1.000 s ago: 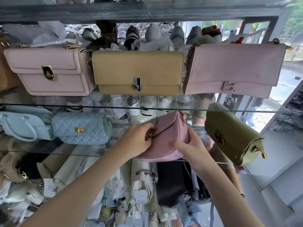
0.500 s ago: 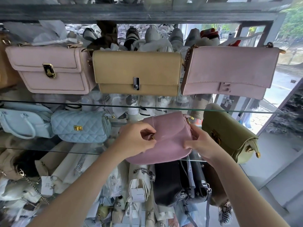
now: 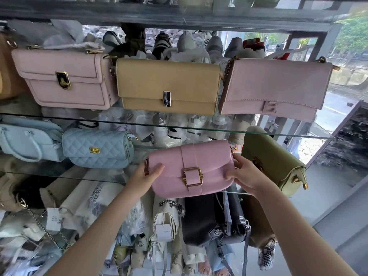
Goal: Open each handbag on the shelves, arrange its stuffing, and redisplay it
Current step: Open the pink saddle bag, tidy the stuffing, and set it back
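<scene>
A pink saddle handbag (image 3: 199,156) with a gold buckle faces me at the middle glass shelf, its flap closed. My left hand (image 3: 146,173) holds its left end, thumb lying across the front. My right hand (image 3: 244,174) grips its right end, thumb on the front and fingers behind. The bag stands upright between a quilted light blue bag (image 3: 99,149) on its left and an olive green bag (image 3: 272,160) on its right.
The upper glass shelf (image 3: 278,134) carries a pale pink bag (image 3: 65,78), a tan bag (image 3: 169,84) and a pink flap bag (image 3: 276,84). A light blue handled bag (image 3: 25,140) sits far left. Below lie black and white bags, chains and wrapped stock.
The pink bag was turned from a tilted side-on pose to face front with its buckle showing. Both hands shifted to its two ends.
</scene>
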